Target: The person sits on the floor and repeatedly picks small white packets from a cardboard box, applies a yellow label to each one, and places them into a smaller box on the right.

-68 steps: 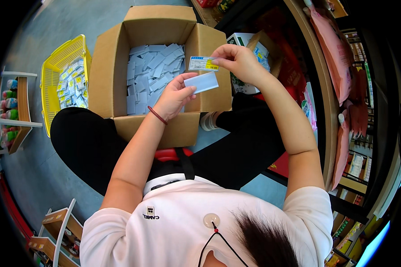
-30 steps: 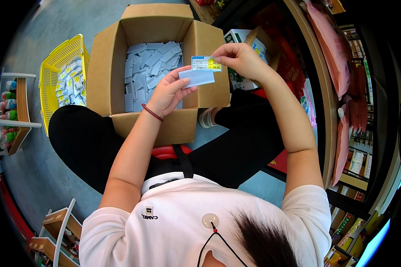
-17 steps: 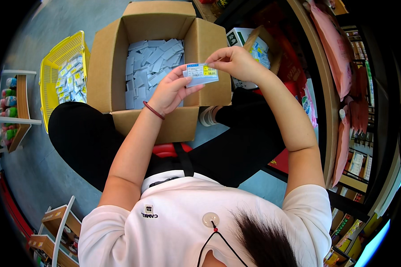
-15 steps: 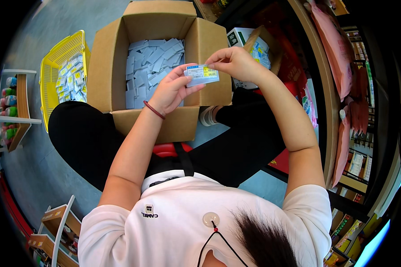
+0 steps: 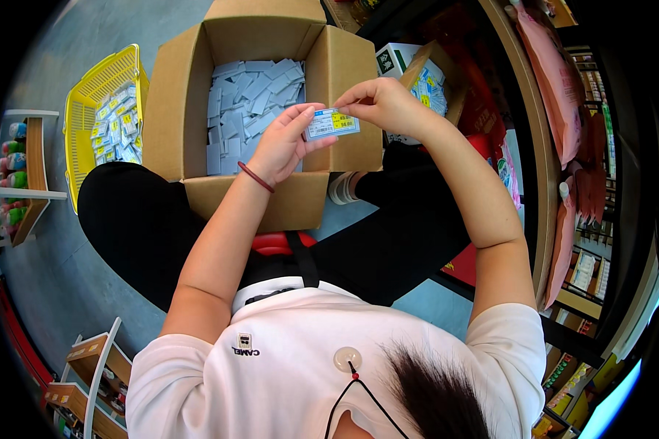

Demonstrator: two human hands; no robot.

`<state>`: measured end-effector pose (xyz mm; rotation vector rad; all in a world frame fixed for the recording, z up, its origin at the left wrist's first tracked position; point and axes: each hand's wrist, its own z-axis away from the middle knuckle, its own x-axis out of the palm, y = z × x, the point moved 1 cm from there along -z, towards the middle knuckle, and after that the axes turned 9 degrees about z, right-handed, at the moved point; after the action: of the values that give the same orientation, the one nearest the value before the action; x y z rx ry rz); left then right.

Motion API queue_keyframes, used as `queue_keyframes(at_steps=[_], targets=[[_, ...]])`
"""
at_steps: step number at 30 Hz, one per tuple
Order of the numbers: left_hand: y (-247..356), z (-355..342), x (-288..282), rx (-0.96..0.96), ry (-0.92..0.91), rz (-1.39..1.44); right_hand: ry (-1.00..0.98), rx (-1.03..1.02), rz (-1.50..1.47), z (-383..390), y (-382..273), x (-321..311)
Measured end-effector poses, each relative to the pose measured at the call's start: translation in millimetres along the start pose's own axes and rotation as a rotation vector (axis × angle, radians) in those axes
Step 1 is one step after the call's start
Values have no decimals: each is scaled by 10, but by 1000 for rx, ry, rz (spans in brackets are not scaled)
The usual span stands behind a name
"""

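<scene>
A price tag point(image 5: 328, 126), white with a blue strip and a yellow patch, is held face up over the right side of an open cardboard box point(image 5: 260, 201). My left hand point(image 5: 282, 143), with a dark red band at the wrist, grips the tag's left end, its fingers behind it and its thumb near the upper left corner. Finger and thumb of my right hand point(image 5: 384, 102) pinch together at the tag's upper edge. Whether they grip the tag itself or a thin piece on it is too small to tell. Many loose pale tags point(image 5: 249, 99) lie jumbled inside the box.
On the left stands a yellow basket point(image 5: 72, 124) with printed tags point(image 5: 117, 128) in it. A smaller carton point(image 5: 450, 77) to the right holds similar printed tags. Shelving point(image 5: 531, 183) runs along the right, and small racks point(image 5: 33, 194) stand at the left.
My left thumb has moved off the tag's face toward its upper left corner. My right hand stays pinched at the upper edge, barely shifted.
</scene>
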<state>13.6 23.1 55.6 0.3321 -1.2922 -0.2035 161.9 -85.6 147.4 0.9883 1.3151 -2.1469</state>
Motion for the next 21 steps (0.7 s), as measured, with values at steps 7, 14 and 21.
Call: queue_keyframes(at_steps=[7, 14, 21], targets=[[19, 0, -4, 19, 11, -84, 21, -40, -16, -4, 1, 22], [36, -6, -17, 20, 19, -97, -29, -50, 28, -9, -39, -6], [35, -13, -27, 16, 23, -96, -36, -51, 10, -6, -13, 2]])
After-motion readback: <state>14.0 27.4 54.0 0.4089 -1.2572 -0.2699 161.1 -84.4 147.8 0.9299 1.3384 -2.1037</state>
